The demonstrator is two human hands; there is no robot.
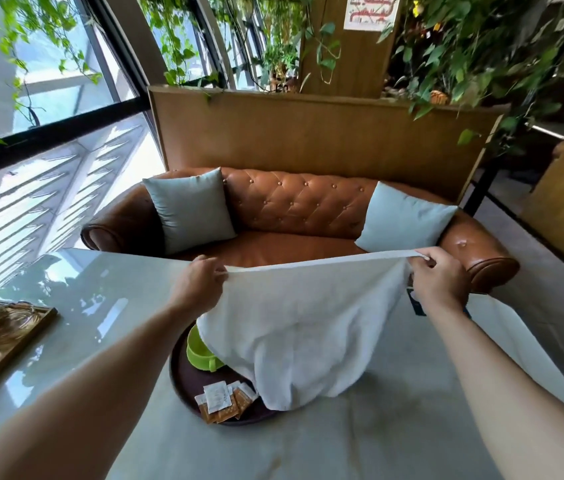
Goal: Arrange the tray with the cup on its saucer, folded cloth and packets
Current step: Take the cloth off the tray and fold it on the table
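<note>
Both hands (pixel 201 282) (pixel 438 282) pinch cloth (pixel 301 323) taut over tray (pixel 187 379) (cup apparently half-covered).

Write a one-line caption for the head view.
Both hands hold a white cloth stretched above a dark tray holding a green cup and packets.

Bright window daylight, wide-angle edge distortion
</note>
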